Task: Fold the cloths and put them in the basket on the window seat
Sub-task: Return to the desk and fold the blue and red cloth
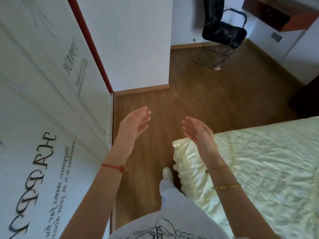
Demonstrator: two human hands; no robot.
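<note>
At 6 o'clock a white printed shirt (pixel 164 226) fills the bottom edge, and just above it a pale shoe (pixel 167 173) stands on the wood floor (pixel 189 94), close beside the corner of the bed (pixel 267 161), whose cream quilt spreads from 3 to 5 o'clock. Both forearms reach up the middle of the view. The left hand (pixel 133 123), near 11 o'clock from centre, and the right hand (pixel 198 130), near 1 o'clock from centre, are raised with palms turned toward each other and well apart. Each grip is spread, fingers (pixel 144 118) straight and loose, holding nothing. A white wardrobe (pixel 43 83) with printed lettering runs along the 9 o'clock side, and a black chair (pixel 224 31) sits far off at 1 o'clock. The cloths, the basket and the window seat are nowhere in this view, so which way a cloth points and how its long axis lies cannot be told. I judge this to be a step between handlings: the person stands empty-handed in the gap between wardrobe and bed. The next move likely calls for turning to find a cloth, then taking it by two corners so it hangs flat for folding.
</note>
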